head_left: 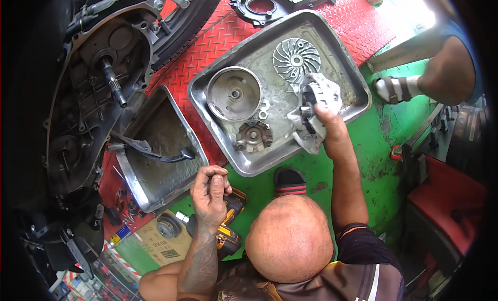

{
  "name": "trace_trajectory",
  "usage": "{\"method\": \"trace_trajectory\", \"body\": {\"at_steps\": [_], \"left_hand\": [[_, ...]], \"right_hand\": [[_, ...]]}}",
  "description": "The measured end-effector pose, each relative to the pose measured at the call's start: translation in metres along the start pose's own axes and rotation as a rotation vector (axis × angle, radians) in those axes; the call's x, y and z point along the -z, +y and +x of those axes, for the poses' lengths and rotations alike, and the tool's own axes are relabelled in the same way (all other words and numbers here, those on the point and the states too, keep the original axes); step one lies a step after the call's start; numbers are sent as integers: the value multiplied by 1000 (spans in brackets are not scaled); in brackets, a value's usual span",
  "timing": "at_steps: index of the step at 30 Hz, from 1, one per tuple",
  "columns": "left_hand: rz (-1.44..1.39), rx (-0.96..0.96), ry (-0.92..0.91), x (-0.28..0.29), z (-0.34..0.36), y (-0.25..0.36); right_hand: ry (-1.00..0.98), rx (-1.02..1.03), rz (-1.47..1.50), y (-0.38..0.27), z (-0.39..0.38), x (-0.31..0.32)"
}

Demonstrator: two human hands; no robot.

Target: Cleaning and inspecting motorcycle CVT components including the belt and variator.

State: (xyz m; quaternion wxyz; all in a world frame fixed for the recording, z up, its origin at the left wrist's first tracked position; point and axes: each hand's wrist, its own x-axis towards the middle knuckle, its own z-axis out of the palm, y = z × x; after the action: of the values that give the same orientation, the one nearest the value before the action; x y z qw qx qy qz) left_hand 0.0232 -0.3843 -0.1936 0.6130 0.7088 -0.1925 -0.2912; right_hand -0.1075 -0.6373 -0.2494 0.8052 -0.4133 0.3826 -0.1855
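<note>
over the tray, my right hand clutches a rag-like bundle; my left hand curls outside, hold unclear. fan wheel and bowl look removed; nothing yet sits on the engine shaft.

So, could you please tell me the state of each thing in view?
Pale cloth: crumpled.
Right hand: closed on the pale cloth.
Left hand: curled.
Large tray: open side up.
Metal drum: open side up.
Finned disc: lying flat, fins up.
Engine case: open, shaft exposed.
Smaller tray: open side up.
Power tool: partly hidden, on or off unclear.
</note>
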Motion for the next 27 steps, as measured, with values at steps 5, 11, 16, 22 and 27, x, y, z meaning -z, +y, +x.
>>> {"method": "trace_trajectory", "body": {"at_steps": [5, 11, 16, 22, 27], "left_hand": [[2, 50, 13, 14, -12, -2], [20, 24, 46, 28, -12, -1], [72, 3, 58, 39, -10, -1], [107, -22, 67, 50, -5, 0], [43, -15, 106, 53, 0, 1]], "right_hand": [[-17, 198, -561, -8, 6, -16], [0, 473, -863, -17, 18, -23], [63, 459, -966, -28, 18, -10], [93, 158, 12, -50, 24, 21], [-152, 177, 529, -58, 56, 46]]}}
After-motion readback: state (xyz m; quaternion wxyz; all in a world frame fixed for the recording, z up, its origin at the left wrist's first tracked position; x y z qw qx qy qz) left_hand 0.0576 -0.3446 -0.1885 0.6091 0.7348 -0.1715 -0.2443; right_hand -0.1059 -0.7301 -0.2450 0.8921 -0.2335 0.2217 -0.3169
